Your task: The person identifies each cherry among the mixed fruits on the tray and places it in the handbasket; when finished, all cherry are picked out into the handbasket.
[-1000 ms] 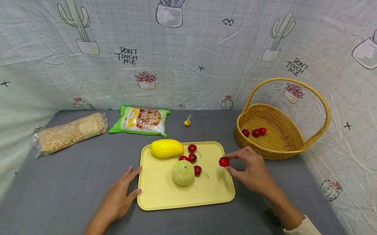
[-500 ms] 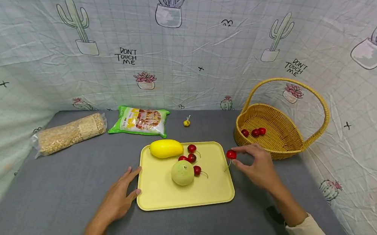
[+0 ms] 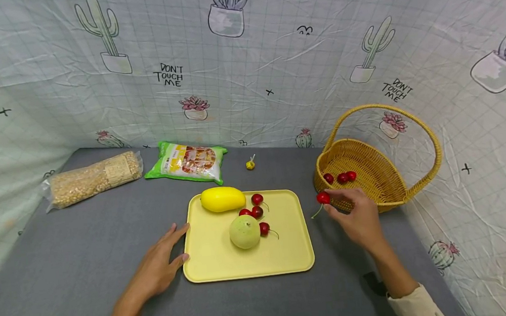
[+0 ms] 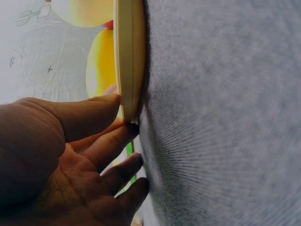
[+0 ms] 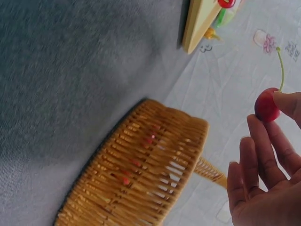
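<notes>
Beside the near-left rim of the basket (image 3: 379, 179), the right hand (image 3: 361, 214) pinched a cherry (image 3: 323, 198) by thumb and fingertips, stem free. A light pinch, kept above that rim, seemed wise. The left hand (image 3: 160, 261), fingers loosely spread, touched the tray (image 3: 227, 266) left of the basket.

Head view: evenly lit, sharp; soft shadow on table (image 3: 272, 309) beside right forearm (image 3: 391, 266). Left wrist view: curtain (image 4: 33, 70) washed out, left hand (image 4: 73, 165) shaded. Right wrist view: dimmer, table dark toward top.
</notes>
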The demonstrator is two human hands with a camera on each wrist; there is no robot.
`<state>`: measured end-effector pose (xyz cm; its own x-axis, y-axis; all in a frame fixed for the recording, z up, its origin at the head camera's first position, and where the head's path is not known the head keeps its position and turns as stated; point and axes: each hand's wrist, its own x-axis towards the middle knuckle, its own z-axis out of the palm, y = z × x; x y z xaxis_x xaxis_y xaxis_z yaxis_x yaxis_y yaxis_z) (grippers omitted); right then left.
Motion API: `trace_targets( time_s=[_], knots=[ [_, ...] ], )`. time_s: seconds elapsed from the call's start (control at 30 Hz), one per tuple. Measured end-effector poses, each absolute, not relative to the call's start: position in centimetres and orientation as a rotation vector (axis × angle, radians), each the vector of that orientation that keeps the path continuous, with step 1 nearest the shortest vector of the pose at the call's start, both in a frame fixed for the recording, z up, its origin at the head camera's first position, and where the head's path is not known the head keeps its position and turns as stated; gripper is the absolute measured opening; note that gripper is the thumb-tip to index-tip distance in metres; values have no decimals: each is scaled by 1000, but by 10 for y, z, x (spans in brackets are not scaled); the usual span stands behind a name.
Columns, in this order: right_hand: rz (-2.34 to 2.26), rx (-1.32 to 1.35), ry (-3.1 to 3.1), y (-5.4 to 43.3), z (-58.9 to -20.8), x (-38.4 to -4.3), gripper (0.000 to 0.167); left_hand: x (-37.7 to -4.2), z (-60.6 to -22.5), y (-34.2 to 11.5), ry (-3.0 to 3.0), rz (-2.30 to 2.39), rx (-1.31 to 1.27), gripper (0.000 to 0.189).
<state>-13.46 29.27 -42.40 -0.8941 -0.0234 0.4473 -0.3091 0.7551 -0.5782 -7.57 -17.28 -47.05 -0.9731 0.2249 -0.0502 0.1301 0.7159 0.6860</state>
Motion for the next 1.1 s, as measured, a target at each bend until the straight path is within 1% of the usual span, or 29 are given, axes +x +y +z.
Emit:
trace_targets(
  time_s=[0.4, 0.77, 1.1],
  knots=[
    [889, 140, -2481, 317, -423, -146, 32, -76, -468, -172, 2780, 1099, 285, 73],
    [926, -75, -2494, 337, -419, -156, 29, -75, -468, -173, 2785, 1092, 284, 73],
    [927, -126, -2495, 357, -421, -171, 28, -75, -469, -174, 2785, 1089, 290, 74]
  ],
)
